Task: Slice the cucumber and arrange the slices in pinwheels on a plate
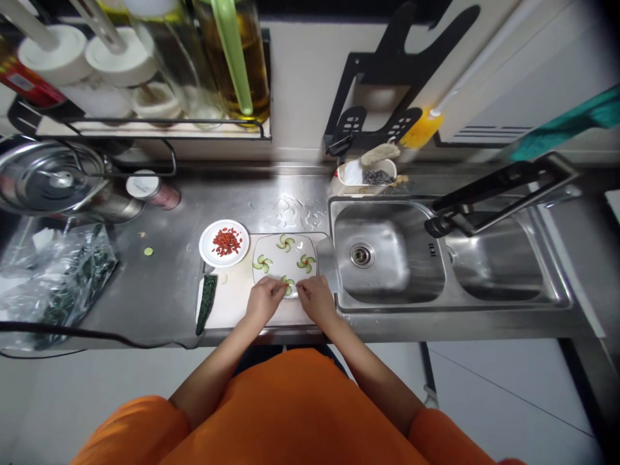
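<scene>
A white square plate (285, 263) with a dark rim line lies on a white cutting board (232, 300). Several pinwheels of cucumber slices (305, 263) sit on it, with red bits at their centres. My left hand (265, 298) and my right hand (316, 298) meet over the plate's near edge, on either side of the nearest cucumber pinwheel (287, 285). Both have their fingertips pinched together; whatever is between them is too small to name. Left of the plate, a round white dish (223, 243) holds dried red berries that look like goji. A piece of dark green cucumber (206, 303) rests at the board's left edge.
A double steel sink (387, 252) with a black faucet (477, 197) adjoins on the right. Leftward are a plastic bag of greens (80, 278), a steel pot (58, 177), and a pink jar (154, 190). Bottles stand on a rack (159, 123) above. A cucumber slice (148, 251) lies on the counter.
</scene>
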`<state>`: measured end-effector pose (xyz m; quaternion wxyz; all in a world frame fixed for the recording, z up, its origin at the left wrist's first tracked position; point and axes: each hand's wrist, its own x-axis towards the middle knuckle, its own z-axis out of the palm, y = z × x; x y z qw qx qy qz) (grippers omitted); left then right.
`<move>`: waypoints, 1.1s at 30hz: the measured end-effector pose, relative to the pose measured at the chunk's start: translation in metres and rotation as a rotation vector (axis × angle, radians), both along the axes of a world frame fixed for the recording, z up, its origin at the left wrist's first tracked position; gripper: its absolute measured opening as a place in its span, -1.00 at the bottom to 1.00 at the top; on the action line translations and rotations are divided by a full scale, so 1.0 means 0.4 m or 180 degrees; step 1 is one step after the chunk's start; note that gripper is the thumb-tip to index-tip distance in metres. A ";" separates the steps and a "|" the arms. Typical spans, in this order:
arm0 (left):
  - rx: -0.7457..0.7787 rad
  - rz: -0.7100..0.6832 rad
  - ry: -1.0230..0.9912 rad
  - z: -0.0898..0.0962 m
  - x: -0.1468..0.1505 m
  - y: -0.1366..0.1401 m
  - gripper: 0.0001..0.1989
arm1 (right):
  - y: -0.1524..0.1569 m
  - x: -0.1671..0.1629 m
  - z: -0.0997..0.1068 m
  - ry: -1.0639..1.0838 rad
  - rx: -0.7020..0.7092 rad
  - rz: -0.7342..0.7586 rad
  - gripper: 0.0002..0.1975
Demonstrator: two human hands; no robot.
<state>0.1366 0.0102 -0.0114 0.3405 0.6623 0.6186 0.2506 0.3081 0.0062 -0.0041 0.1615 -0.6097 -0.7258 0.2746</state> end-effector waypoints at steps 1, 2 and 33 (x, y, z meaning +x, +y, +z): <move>0.0018 -0.0037 0.0039 -0.002 0.000 0.001 -0.93 | -0.002 -0.003 -0.005 0.0000 0.0018 0.0028 -0.82; 0.0029 -0.0070 0.0073 -0.004 -0.001 0.003 -0.93 | -0.004 -0.006 -0.010 -0.0002 0.0028 0.0046 -0.83; 0.0036 -0.0257 0.0079 -0.037 -0.016 0.010 -0.92 | -0.002 -0.035 -0.030 -0.0253 -0.0014 0.0129 -0.81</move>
